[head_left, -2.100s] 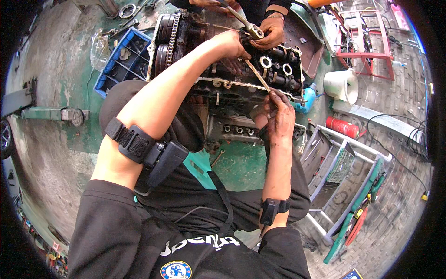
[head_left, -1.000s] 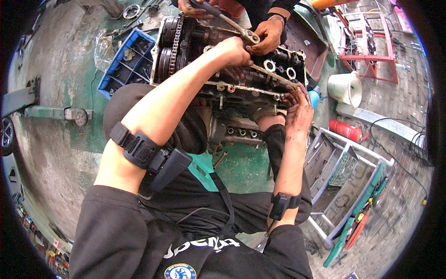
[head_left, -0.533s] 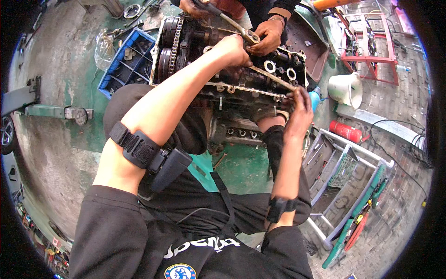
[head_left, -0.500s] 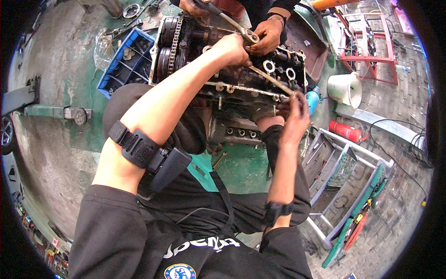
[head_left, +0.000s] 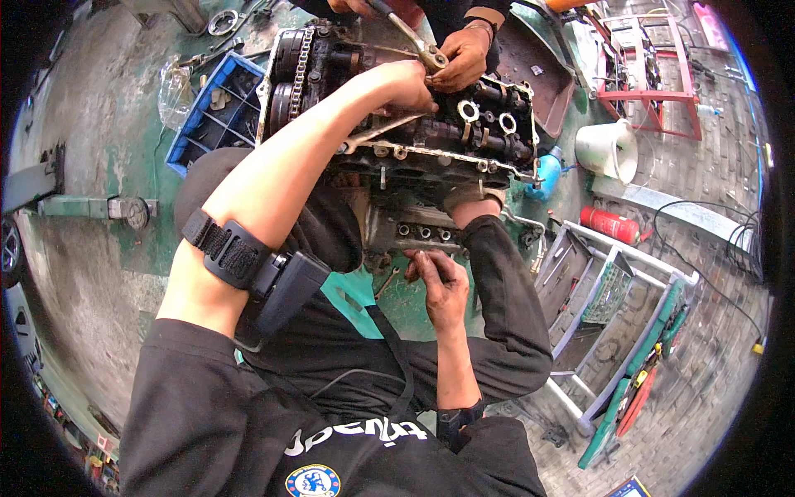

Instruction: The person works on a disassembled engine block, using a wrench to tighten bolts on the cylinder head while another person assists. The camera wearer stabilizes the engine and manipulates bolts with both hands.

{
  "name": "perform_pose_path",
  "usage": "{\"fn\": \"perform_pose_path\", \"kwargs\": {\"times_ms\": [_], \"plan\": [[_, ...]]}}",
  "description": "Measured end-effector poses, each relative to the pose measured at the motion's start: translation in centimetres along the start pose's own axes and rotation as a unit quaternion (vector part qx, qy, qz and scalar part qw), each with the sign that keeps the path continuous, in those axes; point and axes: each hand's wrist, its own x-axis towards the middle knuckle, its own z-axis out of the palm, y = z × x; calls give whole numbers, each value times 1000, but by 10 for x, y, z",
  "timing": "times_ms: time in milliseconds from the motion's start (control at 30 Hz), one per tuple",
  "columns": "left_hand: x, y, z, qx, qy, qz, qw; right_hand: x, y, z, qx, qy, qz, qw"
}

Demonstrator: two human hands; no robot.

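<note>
We are resting our left hand closed over the top edge of the engine, beside a co-worker's hand that is gripping a wrench on the far edge. Our right hand is hovering low by the near side, fingers curled; we cannot tell whether it is holding anything. If that wrench slips off, it is likely striking our knuckles, which are lying just beside it.
</note>
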Motion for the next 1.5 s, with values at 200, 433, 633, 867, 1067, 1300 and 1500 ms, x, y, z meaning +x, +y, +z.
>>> {"fn": "perform_pose_path", "kwargs": {"times_ms": [200,433,633,867,1067,1300,1500], "plan": [[10,-10,3,-13,-16,7,1000,10,-4,7,-110,-1,-72,991],[11,-15,3,-62,-25,41,997,7,5,16,-108,16,-64,992],[-9,4,-10,-235,70,86,966,3,14,16,-38,22,32,999],[-22,28,-2,-297,-3,149,943,34,-15,21,177,36,81,980],[-24,37,6,-492,-109,135,853,75,-52,45,306,33,60,950],[-31,45,-13,-427,40,106,897,86,-42,21,340,37,76,937],[-26,29,-17,-350,98,54,930,94,-19,-20,364,169,125,907]]}}
